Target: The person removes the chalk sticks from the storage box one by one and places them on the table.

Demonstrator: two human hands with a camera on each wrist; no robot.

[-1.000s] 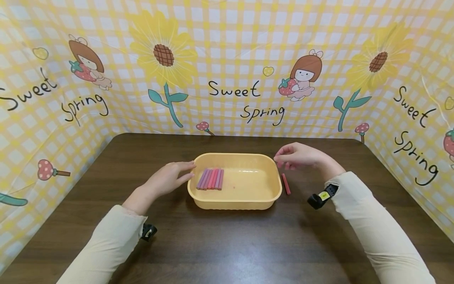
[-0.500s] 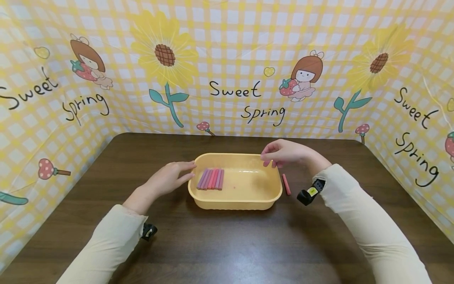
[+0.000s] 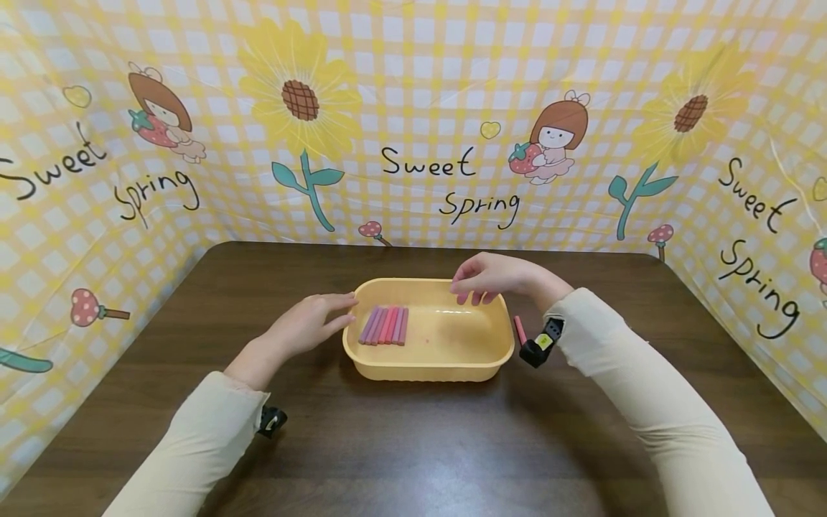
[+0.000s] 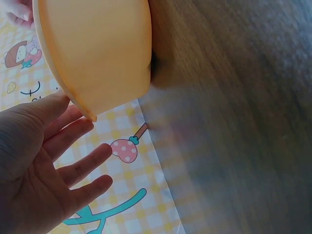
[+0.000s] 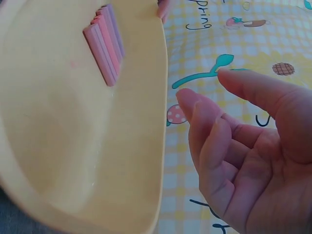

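A pale yellow plastic basin [image 3: 426,373] stands on the table. On its floor, at the left end, several pink and purple chalk-like sticks [image 3: 384,326] lie side by side in a row. My left hand [image 3: 309,324] touches the basin's left rim with its fingers nearly straight and spread. Over the basin's back rim, toward the right, is my right hand [image 3: 492,276], loosely curled. In the right wrist view its thumb and index finger are apart with nothing between them. One pinkish-red stick [image 3: 519,328] lies on the table right of the basin, partly hidden by the right wrist camera.
The brown wooden table [image 3: 388,445] extends around the basin. A yellow checked cloth [image 3: 413,86] with printed flowers and lettering hangs along the back and both sides. Black cameras sit on the left wrist [image 3: 271,422] and the right wrist [image 3: 541,345].
My right hand has moved left along the basin's back rim from its right corner. Its wrist camera now covers part of the loose stick. The left hand and the row of sticks have stayed put.
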